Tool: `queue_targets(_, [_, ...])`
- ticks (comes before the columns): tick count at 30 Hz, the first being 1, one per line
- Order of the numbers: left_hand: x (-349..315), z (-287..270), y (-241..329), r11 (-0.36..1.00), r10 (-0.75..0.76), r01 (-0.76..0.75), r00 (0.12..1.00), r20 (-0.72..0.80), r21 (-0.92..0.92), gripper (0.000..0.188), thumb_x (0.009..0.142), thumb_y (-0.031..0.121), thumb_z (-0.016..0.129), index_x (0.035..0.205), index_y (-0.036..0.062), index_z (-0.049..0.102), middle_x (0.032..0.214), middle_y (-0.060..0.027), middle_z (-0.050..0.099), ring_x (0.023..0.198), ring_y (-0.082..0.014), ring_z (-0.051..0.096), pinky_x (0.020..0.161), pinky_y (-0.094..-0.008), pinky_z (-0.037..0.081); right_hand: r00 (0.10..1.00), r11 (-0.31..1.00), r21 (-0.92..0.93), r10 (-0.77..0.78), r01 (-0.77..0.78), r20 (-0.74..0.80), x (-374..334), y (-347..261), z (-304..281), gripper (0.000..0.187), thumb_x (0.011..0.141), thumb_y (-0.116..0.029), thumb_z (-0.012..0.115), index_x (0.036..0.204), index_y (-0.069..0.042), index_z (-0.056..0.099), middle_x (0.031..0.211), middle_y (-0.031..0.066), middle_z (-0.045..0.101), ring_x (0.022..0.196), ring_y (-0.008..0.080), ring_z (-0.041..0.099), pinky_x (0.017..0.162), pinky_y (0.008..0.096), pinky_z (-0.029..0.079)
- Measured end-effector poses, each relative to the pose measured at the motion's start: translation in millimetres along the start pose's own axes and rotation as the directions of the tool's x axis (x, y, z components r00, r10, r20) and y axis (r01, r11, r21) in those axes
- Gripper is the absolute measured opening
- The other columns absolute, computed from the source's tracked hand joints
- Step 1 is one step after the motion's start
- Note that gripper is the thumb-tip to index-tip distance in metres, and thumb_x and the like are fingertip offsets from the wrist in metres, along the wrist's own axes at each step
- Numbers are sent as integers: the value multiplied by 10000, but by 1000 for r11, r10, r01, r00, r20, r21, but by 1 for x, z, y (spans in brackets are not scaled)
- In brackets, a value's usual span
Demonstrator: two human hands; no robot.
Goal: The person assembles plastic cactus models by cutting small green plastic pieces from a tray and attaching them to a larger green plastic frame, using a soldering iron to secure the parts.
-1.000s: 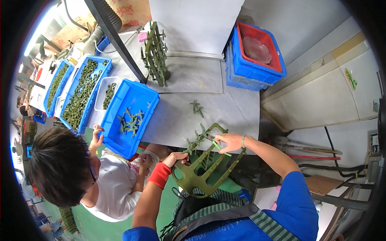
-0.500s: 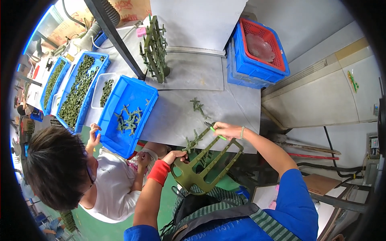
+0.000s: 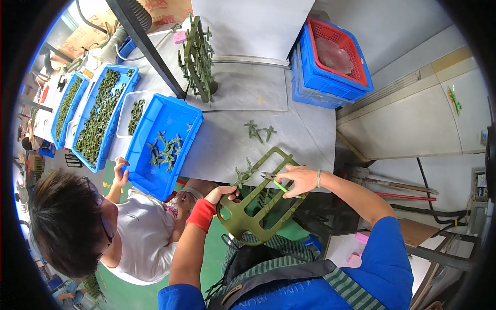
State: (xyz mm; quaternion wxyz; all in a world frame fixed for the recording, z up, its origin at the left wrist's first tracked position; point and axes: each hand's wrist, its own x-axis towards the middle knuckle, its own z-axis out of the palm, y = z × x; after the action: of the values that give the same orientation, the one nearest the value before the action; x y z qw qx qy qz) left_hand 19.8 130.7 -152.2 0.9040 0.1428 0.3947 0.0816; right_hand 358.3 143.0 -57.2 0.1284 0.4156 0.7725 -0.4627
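Note:
My left hand (image 3: 221, 193), with a red band at its wrist, is closed on the corner of an olive-green slotted plastic frame (image 3: 247, 226). The frame is tilted at the table's near edge, and small branched green pieces (image 3: 244, 174) stick up along its left side. Closed around small nippers (image 3: 279, 186) with bright green handles, my right hand (image 3: 302, 179) is over the frame's bars. The nippers' jaws point left, above a bar; whether they touch it I cannot tell. Beyond the frame, loose branched pieces (image 3: 253, 132) lie on the grey table (image 3: 222, 150).
A co-worker in a white top (image 3: 142, 237) sits at left, one hand at a blue tray (image 3: 140, 178) with branched pieces. Blue bins of green rings (image 3: 101, 119) stand farther left. A rack (image 3: 196, 59) of frames stands behind; stacked blue crates (image 3: 323, 82) hold a red basket (image 3: 356, 77).
The frame's far end has swung up over the table. A second small branched piece now lies apart beside the loose one. My right hand and nippers have shifted slightly right and down.

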Motion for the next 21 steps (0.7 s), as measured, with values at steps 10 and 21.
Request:
queue_targets(10, [0,15,4,999,21,-21,1000,-12,49,277,958,299,553,867,40,587,648,20,504,839,-220,662,758,-313,507,998,998,51,-32,35,-63,6,-12,11,613,733,-546,707,1181,-165,537,913,177,533,915,344,546,798,413,428])
queue_targets(21, [-7,22,-1,997,47,-47,999,-10,54,268,964,303,524,876,61,596,648,25,510,894,-235,667,774,-327,504,996,997,71,1,6,-94,-6,-29,19,728,726,-661,691,1222,-162,506,966,194,522,934,367,555,820,425,430])
